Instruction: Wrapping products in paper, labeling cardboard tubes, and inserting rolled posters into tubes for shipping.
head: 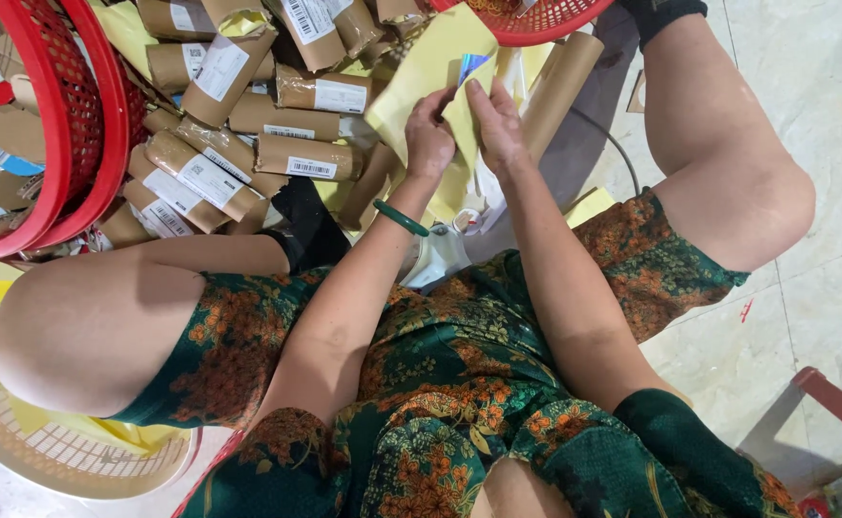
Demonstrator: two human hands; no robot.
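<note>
The person sits with knees apart and holds a yellow sheet (430, 72) in front, above the floor (824, 125). The left hand (428, 139) grips the sheet near its middle, fingers curled closed on the paper. The right hand (496, 125) pinches a folded part of the same sheet — the fingers are pressed together on it, the thumb is under the fold. A small shiny card (472, 65) shows just above the fingertips, touching the sheet; whether a finger holds it, one cannot tell. On the left wrist there is a green bangle (400, 218).

To the left of the hands lies a pile of brown rolled parcels (277, 144) with white labels. Beside the pile stands a red basket (66, 125) — another red basket (536, 21) is at the top, just behind the sheet. A brown tube (560, 82) lies right of the hands.
</note>
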